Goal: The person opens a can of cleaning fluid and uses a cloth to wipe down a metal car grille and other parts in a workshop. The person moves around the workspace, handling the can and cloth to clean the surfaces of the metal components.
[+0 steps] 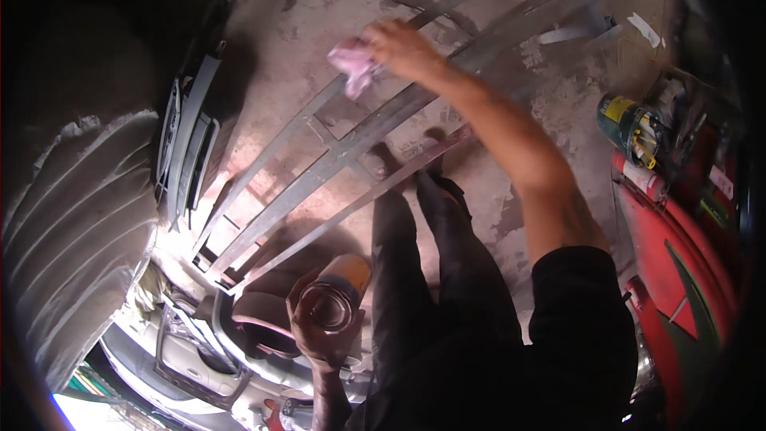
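Floor (307,8) of worn, patchy concrete spreads across the scene, with a crack at the far side. Over it a long grey metal frame (367,129) slants from near left to far right, its bars fanning apart and joined by short crosspieces. On the left hangs or lies a ridged grey sheet (80,215); I cannot tell which. To the right is a red panel (710,247) with a dark green mark. Pale curved panels (136,367) crowd the near left, and dark and grey curved strips (191,128) stand farther off on that side. A dark green bucket (616,116) with a yellow label sits on the right beyond the red panel, tipped toward the person, with yellow-coloured things at its mouth. Nearer, left of the person's legs, the left hand (313,337) has its fingers wrapped around an orange-yellow can (349,273), its round end facing the person. Farther out, the right hand (397,49), slightly blurred, pinches a crumpled pink cloth (353,64) over the frame's far bar; whether they touch is unclear.
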Available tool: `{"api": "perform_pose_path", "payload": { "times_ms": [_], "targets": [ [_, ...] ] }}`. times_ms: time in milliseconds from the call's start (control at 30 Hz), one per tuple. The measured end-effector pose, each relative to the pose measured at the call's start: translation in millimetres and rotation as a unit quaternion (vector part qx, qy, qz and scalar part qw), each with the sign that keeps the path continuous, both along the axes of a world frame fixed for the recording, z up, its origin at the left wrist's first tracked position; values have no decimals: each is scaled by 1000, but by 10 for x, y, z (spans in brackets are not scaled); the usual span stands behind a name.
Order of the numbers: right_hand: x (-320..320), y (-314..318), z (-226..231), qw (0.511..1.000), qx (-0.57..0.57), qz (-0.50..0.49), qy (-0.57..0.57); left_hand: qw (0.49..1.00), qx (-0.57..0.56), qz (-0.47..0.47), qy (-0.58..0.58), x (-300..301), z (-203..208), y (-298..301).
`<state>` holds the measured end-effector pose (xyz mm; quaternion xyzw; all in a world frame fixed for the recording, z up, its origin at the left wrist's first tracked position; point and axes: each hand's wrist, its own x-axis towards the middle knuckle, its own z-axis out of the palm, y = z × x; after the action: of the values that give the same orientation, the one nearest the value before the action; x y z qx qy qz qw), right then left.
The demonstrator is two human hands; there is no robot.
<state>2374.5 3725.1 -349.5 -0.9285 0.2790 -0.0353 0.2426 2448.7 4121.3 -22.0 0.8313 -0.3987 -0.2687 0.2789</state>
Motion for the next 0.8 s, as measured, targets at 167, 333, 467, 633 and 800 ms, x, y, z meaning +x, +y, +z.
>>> {"api": "perform_pose_path", "payload": {
  "times_ms": [167,333,467,633,800],
  "targets": [
    [-1554,-1922,354,913,-207,-191,294,998,-50,-12,30,279,-318,217],
    [-1049,-806,-106,932,-199,-301,-27,999,-39,-4,10,428,-294,170],
    [-564,158,562,998,-24,49,-21,992,-113,-50,23,521,-196,-177],
    [-586,948,618,991,8,-2,-133,987,-143,-73,25,429,120,-666],
    [-1476,76,717,992,-115,37,21,985,-116,-129,-20,130,150,-1139]
  ]
}}
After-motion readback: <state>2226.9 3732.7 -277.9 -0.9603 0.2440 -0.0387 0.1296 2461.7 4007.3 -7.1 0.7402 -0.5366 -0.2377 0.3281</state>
